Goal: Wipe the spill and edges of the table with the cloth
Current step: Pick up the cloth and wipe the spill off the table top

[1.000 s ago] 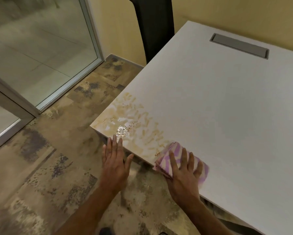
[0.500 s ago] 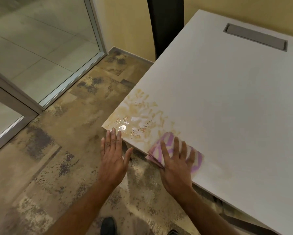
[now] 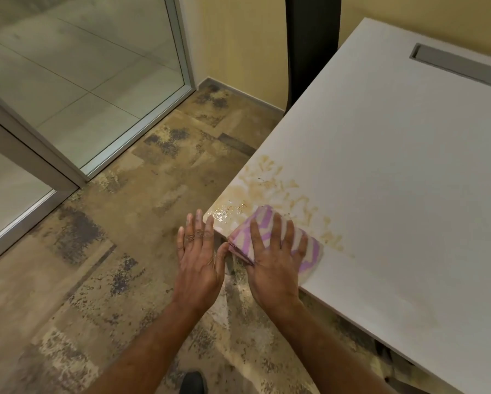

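A brownish smeared spill (image 3: 275,191) with wet glitter-like specks covers the near left corner of the white table (image 3: 395,172). My right hand (image 3: 272,260) presses flat on a folded purple-and-white striped cloth (image 3: 262,227) at the table's front edge, right at the spill's lower end. Fingers hide most of the cloth. My left hand (image 3: 198,257) hovers flat with fingers apart just off the corner, below the edge, its fingertips near the wet patch and its thumb close to the cloth. It holds nothing.
A grey cable slot (image 3: 460,66) is set into the table's far side. A dark chair back (image 3: 312,46) stands against the yellow wall behind the table. Glass panels with metal frames (image 3: 181,52) line the left. The floor is mottled brown tile; a shoe tip (image 3: 193,382) shows below.
My right hand has slid the cloth left along the front edge into the spill, towards the corner. The left hand has stayed beside the corner, now nearly touching the cloth.
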The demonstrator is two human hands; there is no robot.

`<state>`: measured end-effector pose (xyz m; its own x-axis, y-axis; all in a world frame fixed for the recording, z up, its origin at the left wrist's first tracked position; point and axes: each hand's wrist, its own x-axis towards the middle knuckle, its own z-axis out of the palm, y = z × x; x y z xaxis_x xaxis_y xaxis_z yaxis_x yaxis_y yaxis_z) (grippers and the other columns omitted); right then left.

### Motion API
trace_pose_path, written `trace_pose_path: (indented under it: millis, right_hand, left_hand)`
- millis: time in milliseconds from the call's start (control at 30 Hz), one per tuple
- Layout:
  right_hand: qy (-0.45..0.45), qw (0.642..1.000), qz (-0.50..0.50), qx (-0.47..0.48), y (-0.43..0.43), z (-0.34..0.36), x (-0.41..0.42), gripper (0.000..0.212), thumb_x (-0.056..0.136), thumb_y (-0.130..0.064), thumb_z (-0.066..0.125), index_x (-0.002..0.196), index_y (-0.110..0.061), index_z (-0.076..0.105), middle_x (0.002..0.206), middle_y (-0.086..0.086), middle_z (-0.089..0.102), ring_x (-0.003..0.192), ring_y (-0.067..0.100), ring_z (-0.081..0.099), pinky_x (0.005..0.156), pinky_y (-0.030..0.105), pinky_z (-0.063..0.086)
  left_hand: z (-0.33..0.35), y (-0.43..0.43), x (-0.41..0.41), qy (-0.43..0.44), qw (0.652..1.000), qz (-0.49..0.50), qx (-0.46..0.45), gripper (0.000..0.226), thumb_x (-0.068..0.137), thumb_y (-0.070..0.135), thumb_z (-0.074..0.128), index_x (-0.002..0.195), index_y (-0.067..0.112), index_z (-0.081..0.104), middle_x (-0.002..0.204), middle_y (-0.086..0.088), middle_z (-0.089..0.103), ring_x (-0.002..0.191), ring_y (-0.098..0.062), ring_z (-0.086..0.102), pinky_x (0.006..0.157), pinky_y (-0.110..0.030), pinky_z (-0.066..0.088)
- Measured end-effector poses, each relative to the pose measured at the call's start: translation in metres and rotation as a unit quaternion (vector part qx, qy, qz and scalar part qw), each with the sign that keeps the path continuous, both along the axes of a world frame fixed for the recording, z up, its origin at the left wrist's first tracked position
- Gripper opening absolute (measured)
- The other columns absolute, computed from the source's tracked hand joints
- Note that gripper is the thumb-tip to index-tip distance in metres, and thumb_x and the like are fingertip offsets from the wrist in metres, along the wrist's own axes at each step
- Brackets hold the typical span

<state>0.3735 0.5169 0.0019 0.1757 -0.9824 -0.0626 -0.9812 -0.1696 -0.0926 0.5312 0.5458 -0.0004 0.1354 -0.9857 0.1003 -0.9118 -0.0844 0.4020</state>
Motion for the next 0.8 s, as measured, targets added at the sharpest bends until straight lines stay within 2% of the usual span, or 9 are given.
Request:
trace_pose_path:
  millis: [67, 133, 167, 200, 300, 367, 500, 667, 800]
  right_hand:
    - [-0.005, 1.000, 0.010, -0.002, -0.004, 0.000, 0.009, 0.076, 0.097, -0.064, 0.025, 0.164, -0.028, 0.025, 0.170, 0.025, 0.016, 0.155, 0.052, 0.016, 0.118, 0.075, 0.015]
    - [-0.022, 1.000, 0.006, 0.000, -0.009, 0.002, 0.020, 0.082, 0.098, -0.070, 0.001, 0.163, -0.028, 0.028, 0.170, 0.025, 0.019, 0.155, 0.052, 0.018, 0.118, 0.075, 0.015]
    - [-0.022, 1.000, 0.005, -0.003, -0.012, 0.002, 0.026, 0.085, 0.097, -0.071, -0.003, 0.163, -0.028, 0.029, 0.169, 0.025, 0.020, 0.154, 0.052, 0.019, 0.118, 0.075, 0.016]
    - [-0.018, 1.000, 0.007, -0.010, -0.014, 0.001, 0.031, 0.083, 0.098, -0.072, 0.003, 0.163, -0.028, 0.029, 0.169, 0.026, 0.022, 0.154, 0.052, 0.020, 0.117, 0.075, 0.017]
    - [-0.004, 0.999, 0.014, -0.033, -0.023, -0.005, 0.049, 0.080, 0.095, -0.071, 0.042, 0.162, -0.029, 0.030, 0.168, 0.025, 0.025, 0.153, 0.052, 0.024, 0.117, 0.074, 0.018]
    - [0.002, 0.999, 0.016, -0.047, -0.029, -0.008, 0.060, 0.084, 0.092, -0.070, 0.054, 0.162, -0.030, 0.032, 0.167, 0.025, 0.026, 0.152, 0.052, 0.026, 0.117, 0.073, 0.018]
    - [-0.001, 0.998, 0.031, -0.051, -0.040, -0.010, 0.080, 0.080, 0.092, -0.060, 0.059, 0.161, -0.031, 0.031, 0.168, 0.025, 0.023, 0.152, 0.053, 0.023, 0.118, 0.074, 0.015]
    - [-0.019, 0.996, 0.072, -0.051, -0.048, -0.010, 0.092, 0.068, 0.094, -0.057, 0.042, 0.158, -0.034, 0.038, 0.168, 0.025, 0.024, 0.153, 0.052, 0.023, 0.118, 0.074, 0.016]
    - [-0.038, 0.989, 0.130, -0.059, -0.048, -0.013, 0.084, 0.062, 0.100, -0.057, 0.046, 0.157, -0.036, 0.040, 0.171, 0.020, 0.021, 0.155, 0.049, 0.019, 0.121, 0.072, 0.012]
  left_hand:
    - [0.000, -0.001, 0.005, 0.003, 1.000, 0.005, -0.001, 0.065, 0.107, 0.045, 0.029, 0.162, 0.014, 0.013, 0.172, -0.005, -0.002, 0.158, -0.017, -0.011, 0.128, -0.046, 0.001]
    - [-0.001, -0.002, 0.011, 0.009, 1.000, 0.011, -0.001, 0.065, 0.107, 0.046, 0.028, 0.162, 0.013, 0.014, 0.172, -0.005, -0.001, 0.158, -0.016, -0.011, 0.128, -0.045, 0.000]
    - [-0.001, -0.003, 0.014, 0.012, 1.000, 0.013, -0.002, 0.065, 0.107, 0.046, 0.027, 0.162, 0.013, 0.015, 0.172, -0.004, -0.001, 0.158, -0.016, -0.011, 0.128, -0.044, 0.000]
    - [-0.002, -0.003, 0.017, 0.013, 1.000, 0.015, -0.003, 0.064, 0.107, 0.046, 0.027, 0.162, 0.014, 0.016, 0.172, -0.004, 0.000, 0.158, -0.016, -0.011, 0.128, -0.044, 0.000]
    - [-0.006, -0.006, 0.025, 0.015, 1.000, 0.020, -0.005, 0.065, 0.107, 0.047, 0.026, 0.161, 0.013, 0.017, 0.172, -0.004, 0.001, 0.158, -0.016, -0.009, 0.128, -0.043, 0.000]
    - [-0.008, -0.007, 0.031, 0.013, 1.000, 0.025, -0.006, 0.065, 0.107, 0.047, 0.026, 0.161, 0.012, 0.017, 0.172, -0.004, 0.001, 0.158, -0.017, -0.008, 0.128, -0.044, 0.001]
    - [-0.008, -0.011, 0.041, 0.032, 0.999, 0.035, -0.008, 0.066, 0.107, 0.048, 0.025, 0.162, 0.013, 0.014, 0.172, -0.003, -0.001, 0.158, -0.015, -0.011, 0.128, -0.043, 0.001]
    - [-0.008, -0.013, 0.051, 0.051, 0.998, 0.040, -0.022, 0.063, 0.107, 0.043, 0.030, 0.162, 0.013, 0.015, 0.172, -0.004, 0.001, 0.158, -0.016, -0.009, 0.128, -0.046, 0.005]
    - [-0.005, -0.013, 0.052, 0.065, 0.996, 0.049, -0.037, 0.062, 0.107, 0.039, 0.033, 0.161, 0.010, 0.019, 0.172, -0.006, 0.005, 0.158, -0.016, -0.006, 0.128, -0.048, 0.008]
